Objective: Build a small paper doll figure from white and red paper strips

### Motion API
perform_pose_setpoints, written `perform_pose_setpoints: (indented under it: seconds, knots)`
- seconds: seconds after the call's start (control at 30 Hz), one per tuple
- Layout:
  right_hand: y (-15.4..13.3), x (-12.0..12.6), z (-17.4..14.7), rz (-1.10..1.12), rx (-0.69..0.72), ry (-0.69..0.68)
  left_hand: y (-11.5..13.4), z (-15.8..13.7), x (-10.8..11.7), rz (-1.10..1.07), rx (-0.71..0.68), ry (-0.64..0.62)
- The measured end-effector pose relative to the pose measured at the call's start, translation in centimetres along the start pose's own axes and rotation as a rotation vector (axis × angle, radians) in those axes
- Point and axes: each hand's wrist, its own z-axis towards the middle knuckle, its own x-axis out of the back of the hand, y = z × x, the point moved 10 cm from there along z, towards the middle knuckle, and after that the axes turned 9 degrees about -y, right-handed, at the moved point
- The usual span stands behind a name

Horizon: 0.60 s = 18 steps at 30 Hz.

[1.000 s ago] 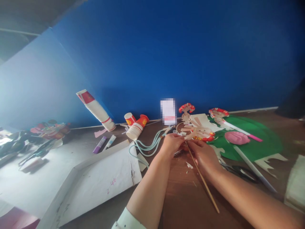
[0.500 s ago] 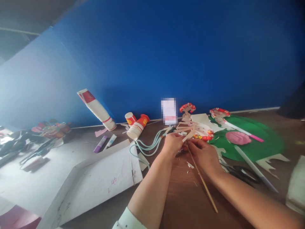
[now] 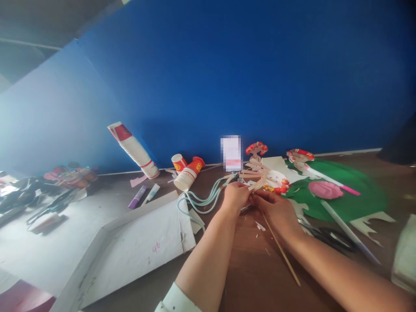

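My left hand (image 3: 236,196) is closed on a cut paper cup (image 3: 275,177), whose strips fan out and whose rim has red and yellow rolled pieces. Against it, my right hand (image 3: 277,212) pinches a thin wooden skewer (image 3: 282,251). The skewer slants down toward the table's front, and its upper end is hidden among my fingers. Both hands' fingertips meet at the strips, partly covering each other. To the right of my right hand lie black-handled scissors (image 3: 334,238), partly covered by a white pen (image 3: 349,232).
A white box lid (image 3: 136,255) and a light blue cable (image 3: 208,203) lie left of my arms. Stacked paper cups (image 3: 133,149) lean on the blue panel (image 3: 227,78). A green sheet (image 3: 364,190) with a pink piece (image 3: 325,189) lies right. Paper scraps (image 3: 260,226) dot the brown table.
The rim of the cut cup has turned slightly between my hands. The skewer's lower end has shifted a little right and up. Both hands keep their grip.
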Motion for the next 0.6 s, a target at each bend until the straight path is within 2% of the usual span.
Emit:
perform_pose_setpoints:
  seconds: [0.27, 0.47, 0.6]
  knots:
    - [-0.2, 0.0, 0.0, 0.103, -0.039, -0.014, 0.7, -0.6, -0.5, -0.064, 0.008, -0.060]
    - [-0.3, 0.3, 0.4, 0.145, -0.080, -0.031, 0.8, -1.0, -1.7, -0.322, 0.029, -0.163]
    - [-0.6, 0.7, 0.6, 0.116, -0.057, -0.026, 0.2, -1.0, -2.2, -0.380, 0.067, -0.201]
